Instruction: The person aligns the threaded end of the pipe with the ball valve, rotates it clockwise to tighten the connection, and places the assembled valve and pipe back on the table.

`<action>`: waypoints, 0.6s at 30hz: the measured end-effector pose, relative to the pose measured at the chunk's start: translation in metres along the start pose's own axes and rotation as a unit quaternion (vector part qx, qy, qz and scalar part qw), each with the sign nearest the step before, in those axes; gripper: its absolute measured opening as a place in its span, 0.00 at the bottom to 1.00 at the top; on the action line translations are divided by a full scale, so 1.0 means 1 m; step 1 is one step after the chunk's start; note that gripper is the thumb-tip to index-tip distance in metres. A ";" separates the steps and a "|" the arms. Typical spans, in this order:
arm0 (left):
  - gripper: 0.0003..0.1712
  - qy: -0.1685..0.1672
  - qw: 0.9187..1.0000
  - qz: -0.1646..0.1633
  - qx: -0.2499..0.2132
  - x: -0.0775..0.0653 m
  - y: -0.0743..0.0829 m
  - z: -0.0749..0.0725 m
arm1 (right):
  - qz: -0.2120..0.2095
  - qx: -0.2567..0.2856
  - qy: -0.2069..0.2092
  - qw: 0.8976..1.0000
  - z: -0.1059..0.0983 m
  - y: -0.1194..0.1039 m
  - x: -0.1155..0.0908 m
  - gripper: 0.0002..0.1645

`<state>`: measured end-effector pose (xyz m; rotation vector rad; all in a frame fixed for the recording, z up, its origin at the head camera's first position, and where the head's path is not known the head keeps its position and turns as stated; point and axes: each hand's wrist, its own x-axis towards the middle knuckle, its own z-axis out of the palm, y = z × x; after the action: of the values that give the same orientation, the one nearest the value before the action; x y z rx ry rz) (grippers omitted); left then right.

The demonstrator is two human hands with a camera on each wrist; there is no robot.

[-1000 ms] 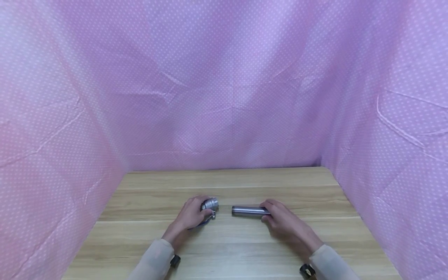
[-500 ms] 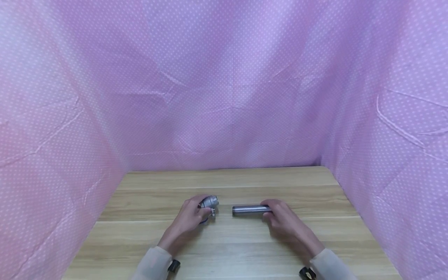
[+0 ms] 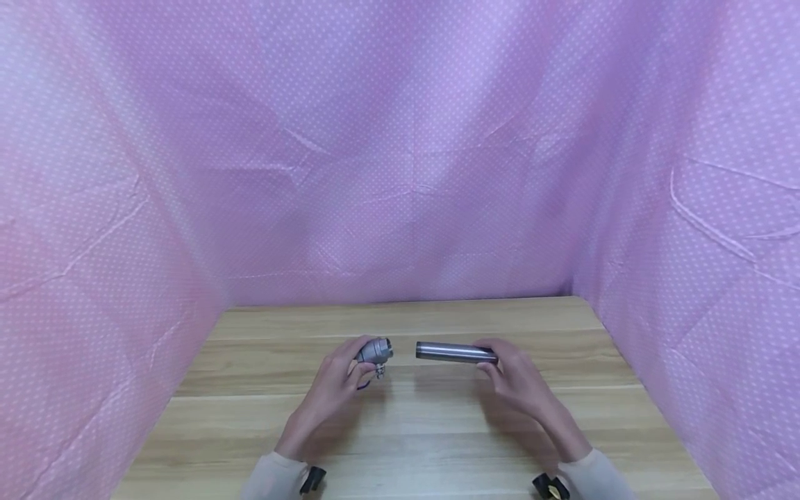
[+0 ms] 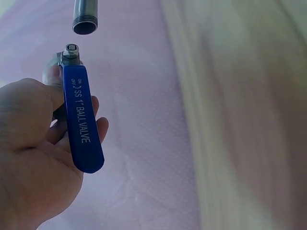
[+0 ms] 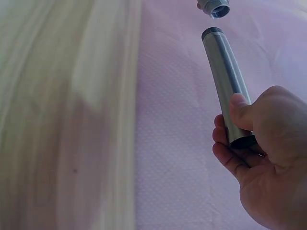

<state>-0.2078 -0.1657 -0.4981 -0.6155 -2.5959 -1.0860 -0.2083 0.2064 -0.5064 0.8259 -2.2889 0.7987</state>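
Presently, a steel ball valve (image 3: 375,351) was gripped by the left hand (image 3: 332,380), thumb and fingers being curled about its body. A metal pipe (image 3: 455,352) was pinched near its right end between the thumb and fingers of the right hand (image 3: 517,376). Both parts were held above the near-middle of the table, valve at left and pipe at right, with a small gap between them. The threaded end (image 5: 213,32) of the pipe was pointed left, towards the open mouth (image 5: 220,11) of the valve; no contact was seen.

The step in hand was judged to be the lining-up of the two parts. For the next move, a common axis and a closing of the gap seemed to be called for, with the thread entered squarely before any turning.

On the blue lever (image 4: 86,153), "SS 1" BALL VALVE" was read in white, with "ON" and "OFF" marked beside a curved sign. No maker's name was made out, nor any lettering on the pipe.

Farther out, the wood-grain table (image 3: 400,444) was bordered at left, right and far side by pink dotted cloth (image 3: 400,139).
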 end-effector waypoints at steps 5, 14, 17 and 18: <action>0.30 0.020 0.999 0.030 0.010 0.000 0.013 -0.009 | -0.020 0.000 0.028 0.999 -0.012 -0.007 0.007 0.26; 0.30 0.051 0.994 0.098 0.008 0.004 0.034 -0.023 | -0.052 0.005 0.054 0.997 -0.027 -0.018 0.020 0.28; 0.31 0.060 0.991 0.119 0.014 0.005 0.040 -0.027 | -0.055 0.012 0.059 0.997 -0.031 -0.023 0.024 0.25; 0.31 0.063 0.990 0.123 0.019 0.005 0.042 -0.028 | -0.055 0.017 0.060 0.997 -0.033 -0.025 0.025 0.23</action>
<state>-0.1897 -0.1581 -0.4508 -0.8065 -2.3530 -0.9611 -0.1974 0.2042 -0.4593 0.8862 -2.1106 0.8164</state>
